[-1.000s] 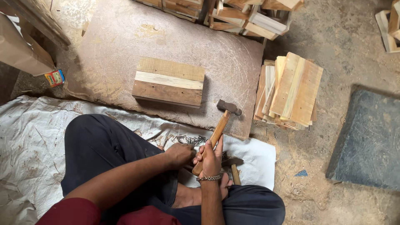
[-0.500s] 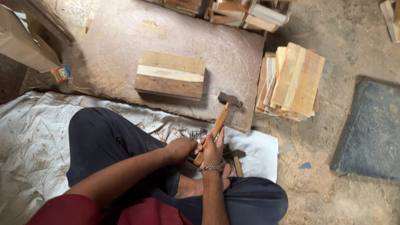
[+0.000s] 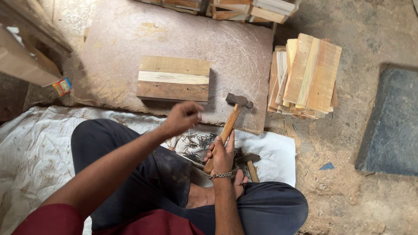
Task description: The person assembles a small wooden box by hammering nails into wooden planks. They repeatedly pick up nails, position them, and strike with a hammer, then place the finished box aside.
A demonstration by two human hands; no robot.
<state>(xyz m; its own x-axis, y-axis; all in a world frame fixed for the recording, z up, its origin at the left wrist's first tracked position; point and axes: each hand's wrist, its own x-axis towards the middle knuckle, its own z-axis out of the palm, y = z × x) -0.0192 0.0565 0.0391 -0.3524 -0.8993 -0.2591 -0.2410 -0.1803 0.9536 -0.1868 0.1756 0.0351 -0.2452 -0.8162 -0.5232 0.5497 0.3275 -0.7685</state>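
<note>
Seated worker, hammer in one hand, the other lifted above a pile of nails.

The right hand (image 3: pixel 223 156) wraps its fingers around the wooden handle of the hammer (image 3: pixel 230 122), whose dark metal head hangs over the edge of the flat stone slab (image 3: pixel 130 35). The left hand (image 3: pixel 183 117) is raised with fingers curled loosely inward; whether it pinches anything, I cannot tell. Loose nails (image 3: pixel 198 143) lie on the white cloth (image 3: pixel 274 152) just below, near the small plank panel (image 3: pixel 173 79) resting on the slab.
</note>
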